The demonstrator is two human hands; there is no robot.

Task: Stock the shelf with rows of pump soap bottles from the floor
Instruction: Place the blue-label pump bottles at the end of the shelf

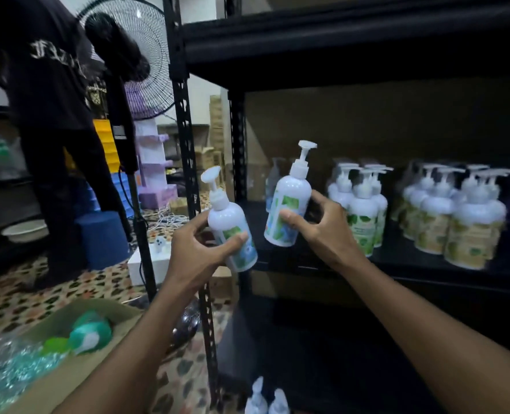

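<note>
**Two bottles up, open space at the shelf's left end**

Each hand carries one white pump soap bottle. The right bottle (288, 204) hangs tilted over the left part of the shelf (427, 276), above the board and not touching it. The left bottle (231, 231) is also tilted and sits just outside the shelf, in front of the black upright post (185, 144). The right hand (322, 231) wraps its fingers (319, 197) round the bottle's middle. The left hand (194, 249) grips its bottle low on the body, with the thumb across the label.

Two groups stand on the shelf: green-label bottles (361, 210) just right of the raised one, and yellow-label bottles (457, 219) farther right. The board to the left of the green group looks dark and mostly free. A blurred shape at the back may be another bottle.

The step in hand appears to be setting the right bottle down. To do it well, bring the bottle upright first, lower it base-flat beside the green row without knocking the neighbouring pumps, and turn the nozzle to match theirs. The left bottle can then go in front of it or beside it.

More bottles (265, 398) wait on the floor below. A cardboard box (68, 369) lies to the left.
</note>
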